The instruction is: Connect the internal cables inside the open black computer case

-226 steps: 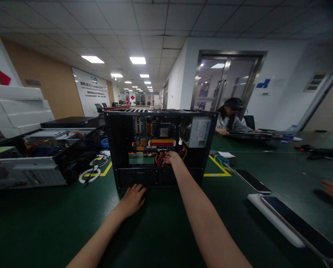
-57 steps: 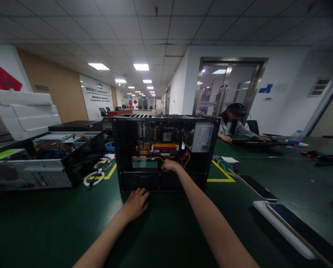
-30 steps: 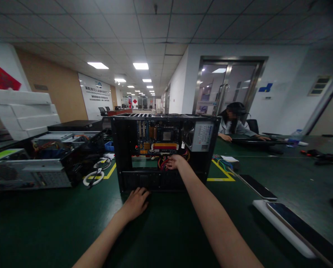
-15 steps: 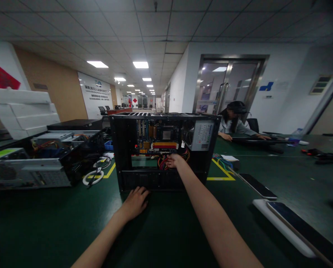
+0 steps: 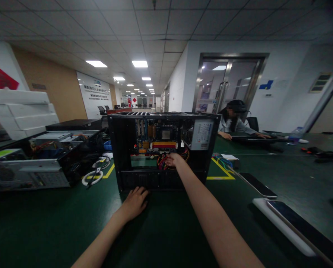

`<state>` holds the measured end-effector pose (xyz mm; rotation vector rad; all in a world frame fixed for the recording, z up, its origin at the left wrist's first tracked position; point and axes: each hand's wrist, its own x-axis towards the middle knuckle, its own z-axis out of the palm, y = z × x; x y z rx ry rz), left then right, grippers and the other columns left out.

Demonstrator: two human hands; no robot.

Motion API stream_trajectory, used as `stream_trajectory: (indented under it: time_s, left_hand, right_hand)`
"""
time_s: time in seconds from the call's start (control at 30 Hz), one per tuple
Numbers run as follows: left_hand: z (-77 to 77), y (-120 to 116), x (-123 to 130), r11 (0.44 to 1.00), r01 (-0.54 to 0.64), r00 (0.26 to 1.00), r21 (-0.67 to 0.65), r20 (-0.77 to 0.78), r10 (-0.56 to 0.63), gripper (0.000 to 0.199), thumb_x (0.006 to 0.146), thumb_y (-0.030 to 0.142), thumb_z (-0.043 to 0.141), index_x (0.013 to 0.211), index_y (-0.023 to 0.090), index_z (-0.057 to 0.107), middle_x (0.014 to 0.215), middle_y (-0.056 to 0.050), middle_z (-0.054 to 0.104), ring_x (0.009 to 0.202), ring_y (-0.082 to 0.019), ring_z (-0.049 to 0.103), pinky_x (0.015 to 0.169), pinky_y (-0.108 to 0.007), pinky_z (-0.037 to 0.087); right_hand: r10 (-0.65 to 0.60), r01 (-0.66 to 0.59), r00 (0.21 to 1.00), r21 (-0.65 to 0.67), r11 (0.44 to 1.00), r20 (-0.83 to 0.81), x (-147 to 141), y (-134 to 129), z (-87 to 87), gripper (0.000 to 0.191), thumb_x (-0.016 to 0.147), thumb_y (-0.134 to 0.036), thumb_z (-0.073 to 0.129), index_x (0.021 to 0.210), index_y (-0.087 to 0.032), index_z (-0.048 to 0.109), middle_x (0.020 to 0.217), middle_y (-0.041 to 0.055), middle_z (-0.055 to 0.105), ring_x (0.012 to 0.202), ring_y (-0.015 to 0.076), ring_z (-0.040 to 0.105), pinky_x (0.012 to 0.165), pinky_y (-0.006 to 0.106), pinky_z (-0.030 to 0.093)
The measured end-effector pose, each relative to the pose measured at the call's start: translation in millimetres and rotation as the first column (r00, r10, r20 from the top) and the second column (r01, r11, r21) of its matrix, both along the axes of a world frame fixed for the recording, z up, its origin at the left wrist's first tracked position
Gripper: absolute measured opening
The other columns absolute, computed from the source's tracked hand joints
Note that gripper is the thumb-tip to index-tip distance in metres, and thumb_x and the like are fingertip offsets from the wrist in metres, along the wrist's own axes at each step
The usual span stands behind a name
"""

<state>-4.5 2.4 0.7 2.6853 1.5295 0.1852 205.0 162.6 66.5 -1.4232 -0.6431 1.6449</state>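
A black computer case (image 5: 140, 181) stands upright on the green table with its open side facing me. Inside it are a motherboard (image 5: 166, 134), yellow and red memory slots below the bare square chip, and a silver power supply (image 5: 202, 136) at upper right. My right hand (image 5: 173, 160) reaches into the lower middle, its fingers curled on a bundle of coloured power cables (image 5: 161, 162); the fingertips are partly hidden among the wires. Palm down, my left hand (image 5: 135, 202) rests on the table, fingers spread and touching the case's bottom edge.
Another opened computer case (image 5: 46, 171) lies at left, beside a coiled white cable (image 5: 92, 177). White boxes (image 5: 27, 113) are stacked behind it. On the right are phone-like slabs (image 5: 257, 184), coloured wires (image 5: 225, 163) and a person (image 5: 235, 121) sitting across the table.
The view has shifted very slightly. Both hands stay in nearly the same places, the right one still at the cables.
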Motion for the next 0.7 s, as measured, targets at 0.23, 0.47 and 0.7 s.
stream_trajectory:
  time_s: [0.23,0.47,0.7]
  left_hand:
    - [1.9,-0.5,1.1,1.000,0.004,1.000,0.005,-0.004,-0.004,0.037,0.076,0.025,0.038,0.113,0.027,0.037,0.112,-0.004,0.041,0.105,-0.022,0.036,0.086,-0.039,0.032]
    - [4.3,-2.0,1.9,1.000,0.017,1.000,0.016,-0.004,-0.017,0.037,0.076,0.024,0.038,0.113,0.027,0.038,0.112,-0.004,0.041,0.105,-0.022,0.036,0.086,-0.039,0.032]
    - [4.0,-1.8,2.5,1.000,-0.002,1.000,0.009,-0.027,0.002,0.036,0.075,0.022,0.038,0.111,0.026,0.039,0.112,-0.004,0.042,0.104,-0.021,0.037,0.085,-0.038,0.032]
  right_hand:
    - [0.013,-0.013,0.999,0.003,1.000,0.038,1.2,-1.4,3.2,0.016,0.080,-0.015,0.032,0.067,-0.017,0.042,0.058,0.0003,0.045,0.051,0.0100,0.048,0.050,0.022,0.041]
    - [0.013,-0.013,1.000,0.011,1.000,0.015,1.6,-0.6,0.9,0.015,0.080,-0.014,0.033,0.068,-0.016,0.042,0.062,0.0007,0.046,0.054,0.0099,0.049,0.055,0.024,0.040]
    - [0.025,-0.023,0.999,0.039,0.999,-0.047,1.1,-2.2,-1.3,0.009,0.081,-0.019,0.036,0.072,-0.018,0.039,0.070,0.0005,0.047,0.064,0.0112,0.051,0.058,0.025,0.042]
